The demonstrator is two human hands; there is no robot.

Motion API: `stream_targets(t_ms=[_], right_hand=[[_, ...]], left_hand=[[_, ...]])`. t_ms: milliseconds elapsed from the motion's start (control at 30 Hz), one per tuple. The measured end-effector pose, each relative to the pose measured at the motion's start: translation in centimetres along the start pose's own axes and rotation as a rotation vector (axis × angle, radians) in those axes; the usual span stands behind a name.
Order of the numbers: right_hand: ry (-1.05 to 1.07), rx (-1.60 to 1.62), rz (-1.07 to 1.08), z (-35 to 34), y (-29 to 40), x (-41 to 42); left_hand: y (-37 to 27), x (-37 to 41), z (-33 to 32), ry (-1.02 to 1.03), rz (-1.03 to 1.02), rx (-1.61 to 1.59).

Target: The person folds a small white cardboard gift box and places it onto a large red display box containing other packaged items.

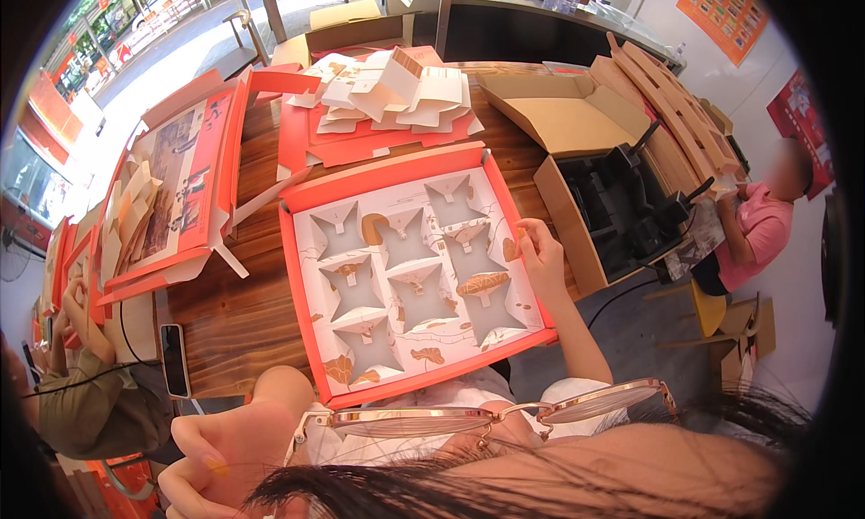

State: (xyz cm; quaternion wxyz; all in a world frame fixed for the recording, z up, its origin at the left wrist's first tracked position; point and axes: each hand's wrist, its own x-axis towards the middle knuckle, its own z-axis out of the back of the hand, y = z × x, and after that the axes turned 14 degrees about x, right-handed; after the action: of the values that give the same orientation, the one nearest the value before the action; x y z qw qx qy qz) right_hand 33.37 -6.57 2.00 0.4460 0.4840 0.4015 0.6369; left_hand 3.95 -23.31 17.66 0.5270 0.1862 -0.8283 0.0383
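Note:
A red cardboard box tray (374, 165) lies before me with a printed white card insert (432, 333) inside. The insert has several star-shaped openings with folded flaps, through which a grey base shows. My right hand (540, 252) is at the tray's right wall, its thumb and fingertips pinching the edge. My left hand (223, 458) is raised near the camera at the lower left, off the tray, with curled fingers; whether it holds something small is not clear. A pair of glasses (412, 419) crosses the bottom of the view.
Folded white card pieces (385, 93) pile up beyond the tray. Left are red printed boxes (196, 181) and a phone (175, 360). An open brown carton (574, 235) with black devices stands right. Another person's arm (91, 330) is at left; a person in pink (760, 228) sits at right.

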Motion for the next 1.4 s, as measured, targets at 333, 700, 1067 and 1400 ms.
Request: stream_targets(t_ms=[333, 700, 1067, 1400], right_hand=[[0.000, 0.012, -0.002, 0.0, 0.2, 0.0], [0.007, 0.033, -0.007, -0.4, 0.3, 0.0], [0.001, 0.004, 0.000, -0.3, 0.1, -0.1], [-0.014, -0.021, -0.004, -0.2, -0.3, 0.0]], left_hand=[[-0.9, 0.9, 2.2, 0.206, 0.110, -0.097], [0.1, -0.1, 0.1, -0.011, -0.026, -0.029], [-0.4, -0.1, 0.0, -0.076, 0.038, 0.034], [1.3, -2.2, 3.6, 0.143, 0.830, -0.229]])
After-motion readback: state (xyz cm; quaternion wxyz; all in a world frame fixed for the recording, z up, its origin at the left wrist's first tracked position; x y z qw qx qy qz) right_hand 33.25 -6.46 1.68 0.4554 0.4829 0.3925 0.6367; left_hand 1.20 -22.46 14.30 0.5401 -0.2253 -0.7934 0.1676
